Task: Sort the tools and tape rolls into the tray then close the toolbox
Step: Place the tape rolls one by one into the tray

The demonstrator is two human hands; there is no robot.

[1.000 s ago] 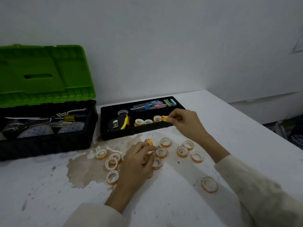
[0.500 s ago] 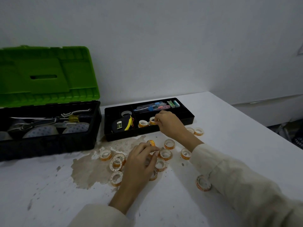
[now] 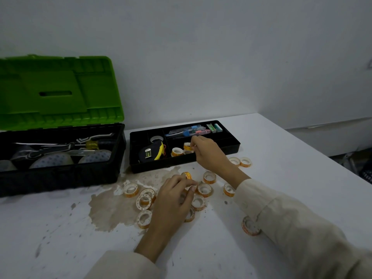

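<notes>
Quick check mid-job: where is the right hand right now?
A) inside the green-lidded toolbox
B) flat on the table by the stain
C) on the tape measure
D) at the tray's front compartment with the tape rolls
D: the right hand reaches over the black tray's near wall, its fingertips at a tape roll in the front compartment, to the right of the tape measure.

The toolbox lid (image 3: 60, 91) is bright green over a black toolbox body (image 3: 60, 178), and the tray (image 3: 225, 151) is black too. The tape rolls (image 3: 130, 190) are white with orange print. The tape measure (image 3: 153, 153) is black and yellow. The pads (image 3: 54, 160) in the toolbox look grey, perhaps dotted. A brown stain (image 3: 108, 208) mottles the white table (image 3: 281, 168) by the tray's front edge.
</notes>
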